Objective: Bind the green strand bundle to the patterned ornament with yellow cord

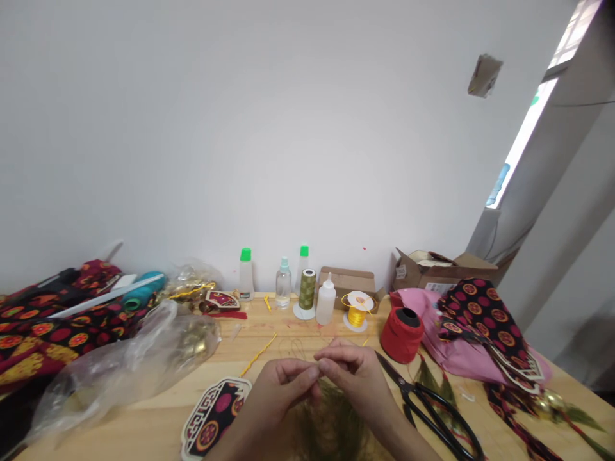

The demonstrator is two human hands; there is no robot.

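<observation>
My left hand (pixel 291 387) and my right hand (pixel 353 378) meet at the table's front, fingertips pinched together. A thin reddish thread (pixel 296 349) loops out just beyond the fingers and seems to run into them; the pinched part is hidden. Below the hands hangs a blurred olive-green tassel (pixel 331 419), its top covered by my fingers. Left of my left hand lies a patterned fabric pendant (pixel 216 413) with a cream border and a twisted yellow cord (pixel 259 354). Black-handled scissors (pixel 408 387) lie beside my right hand, partly over more green tassels (pixel 425 381).
At the back stand a white squeeze bottle (pixel 325 302), green thread spool (pixel 307 291), yellow cord spool (pixel 356 315) and other bottles. A red thread cone (pixel 402 336), pink cloth (pixel 423 307) and cardboard box (pixel 432 272) are right. Patterned fabric (pixel 29 333) and a plastic bag (pixel 125 358) lie left.
</observation>
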